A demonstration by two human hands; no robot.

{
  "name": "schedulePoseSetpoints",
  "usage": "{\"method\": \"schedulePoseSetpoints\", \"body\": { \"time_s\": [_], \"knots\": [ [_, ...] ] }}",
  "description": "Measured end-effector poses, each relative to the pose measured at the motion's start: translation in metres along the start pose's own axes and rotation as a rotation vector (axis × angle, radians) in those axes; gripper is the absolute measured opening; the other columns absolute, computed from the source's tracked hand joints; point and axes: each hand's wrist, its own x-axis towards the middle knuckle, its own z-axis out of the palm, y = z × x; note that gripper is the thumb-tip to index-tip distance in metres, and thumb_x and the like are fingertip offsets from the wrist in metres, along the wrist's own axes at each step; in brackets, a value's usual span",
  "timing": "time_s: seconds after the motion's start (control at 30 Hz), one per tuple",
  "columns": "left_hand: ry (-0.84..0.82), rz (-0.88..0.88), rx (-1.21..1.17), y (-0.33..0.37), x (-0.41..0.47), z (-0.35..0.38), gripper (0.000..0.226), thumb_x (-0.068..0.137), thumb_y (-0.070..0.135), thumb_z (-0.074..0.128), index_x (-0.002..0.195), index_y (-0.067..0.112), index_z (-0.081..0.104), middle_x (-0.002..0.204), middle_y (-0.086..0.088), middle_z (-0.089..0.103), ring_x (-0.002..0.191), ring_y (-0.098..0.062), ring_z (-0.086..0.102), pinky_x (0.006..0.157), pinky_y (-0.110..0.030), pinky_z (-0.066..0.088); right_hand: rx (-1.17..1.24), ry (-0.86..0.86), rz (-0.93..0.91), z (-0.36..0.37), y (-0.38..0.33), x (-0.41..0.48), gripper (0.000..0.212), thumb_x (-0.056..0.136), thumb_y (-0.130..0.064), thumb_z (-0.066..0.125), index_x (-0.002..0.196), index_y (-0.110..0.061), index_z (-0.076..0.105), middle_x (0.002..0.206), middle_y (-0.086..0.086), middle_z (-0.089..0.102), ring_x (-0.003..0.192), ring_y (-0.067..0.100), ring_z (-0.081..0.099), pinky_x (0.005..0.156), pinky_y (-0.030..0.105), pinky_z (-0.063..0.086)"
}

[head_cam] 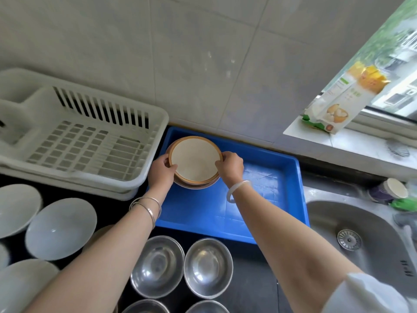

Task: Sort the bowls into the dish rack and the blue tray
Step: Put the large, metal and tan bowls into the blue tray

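- Tray contents: the blue rectangular plastic tray (259, 199) lies mid-counter against the tiled wall and holds a round cream bowl with a tan rim (195, 161) in its far left corner.
- Under that bowl's near edge shows the rim of a second, brownish bowl (196, 186); the 2 are nested.
- The left hand (161, 170) grasps the cream bowl's left rim, with the thumb hooked over the edge.
- The right hand (231, 167) grasps the right rim with curled fingers.
- A white slatted plastic dish rack (79, 141) stands just beside the tray on its left.
- White ceramic bowls (61, 229) sit open side up at the near left, on the dark counter.
- 2 round stainless steel bowls (158, 266) stand side by side near the centre, between the forearms.
- A stainless steel sink (372, 233) with a round strainer lies right of the tray.
- A printed carton (338, 102) leans on the window ledge at the far right.
- Whether the nested bowls rest on the tray floor or are held just above it cannot be told.
- Several white bowls are cut off by the left edge, and 2 more steel bowls by the near edge.
- Items beside the sink's far right edge are too blurred to name.
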Motion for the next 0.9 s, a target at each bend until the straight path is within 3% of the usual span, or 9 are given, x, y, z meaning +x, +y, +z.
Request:
{"method": "schedulePoseSetpoints", "body": {
  "time_s": [0.13, 0.43, 0.57, 0.63, 0.7, 0.8, 0.9],
  "knots": [
    [0.027, 0.001, -0.007, -0.001, 0.001, 0.002, 0.027, 0.085, 0.004, 0.059, 0.112, 0.009, 0.063, 0.112, -0.009, 0.068, 0.104, -0.028, 0.061, 0.09, -0.039, 0.049, 0.037, -0.006, -0.047, 0.002, 0.005, 0.002, 0.023, 0.083, -0.003, 0.047, 0.093, -0.005, 0.067, 0.085, 0.012, 0.067, 0.077, 0.03, 0.059, 0.062, 0.033, 0.046],
    [0.014, -0.033, -0.122, -0.001, -0.021, 0.004, 0.042, 0.088, 0.005, 0.055, 0.129, 0.013, 0.054, 0.128, -0.005, 0.061, 0.118, -0.022, 0.055, 0.097, -0.033, 0.044, 0.295, -0.071, -0.094, -0.002, 0.014, -0.025, 0.03, 0.092, -0.009, 0.043, 0.117, -0.011, 0.058, 0.098, 0.001, 0.059, 0.086, 0.019, 0.054, 0.072, 0.027, 0.042],
    [-0.032, -0.074, -0.109, -0.001, -0.047, -0.005, 0.045, 0.09, 0.012, 0.057, 0.134, 0.013, 0.049, 0.132, -0.005, 0.057, 0.122, -0.02, 0.053, 0.1, -0.033, 0.042, 0.343, -0.1, -0.065, -0.013, 0.02, -0.04, 0.032, 0.094, -0.012, 0.043, 0.123, -0.01, 0.057, 0.116, 0.009, 0.064, 0.104, 0.026, 0.058, 0.084, 0.035, 0.047],
    [-0.042, -0.086, -0.09, -0.003, -0.066, -0.011, 0.042, 0.089, 0.012, 0.057, 0.131, 0.011, 0.051, 0.129, -0.006, 0.059, 0.116, -0.02, 0.056, 0.102, -0.037, 0.044, 0.341, -0.106, -0.086, -0.02, 0.028, -0.05, 0.034, 0.095, -0.018, 0.044, 0.127, -0.012, 0.055, 0.124, 0.005, 0.062, 0.109, 0.02, 0.057, 0.082, 0.028, 0.044],
    [-0.053, -0.099, -0.059, -0.007, -0.093, -0.016, 0.034, 0.089, 0.012, 0.058, 0.123, 0.011, 0.057, 0.121, -0.007, 0.063, 0.104, -0.02, 0.06, 0.097, -0.036, 0.047, 0.307, -0.115, -0.124, -0.027, 0.038, -0.064, 0.033, 0.095, -0.02, 0.044, 0.125, -0.012, 0.057, 0.123, 0.004, 0.063, 0.107, 0.017, 0.057, 0.084, 0.028, 0.045],
    [-0.088, -0.132, 0.005, -0.021, -0.138, -0.02, 0.023, 0.088, 0.016, 0.06, 0.111, 0.013, 0.063, 0.108, -0.008, 0.066, 0.096, -0.021, 0.061, 0.091, -0.033, 0.048, 0.305, -0.154, -0.142, -0.034, 0.06, -0.091, 0.03, 0.094, -0.021, 0.044, 0.117, -0.013, 0.061, 0.117, 0.006, 0.066, 0.104, 0.024, 0.063, 0.089, 0.041, 0.052],
    [-0.125, -0.17, 0.07, -0.041, -0.187, -0.019, 0.018, 0.085, 0.013, 0.064, 0.102, 0.011, 0.066, 0.094, -0.006, 0.066, 0.085, -0.018, 0.061, 0.074, -0.023, 0.045, 0.329, -0.21, -0.127, -0.039, 0.09, -0.123, 0.022, 0.092, -0.02, 0.046, 0.105, -0.018, 0.064, 0.101, 0.005, 0.068, 0.09, 0.024, 0.065, 0.079, 0.038, 0.054]
  ]
}}
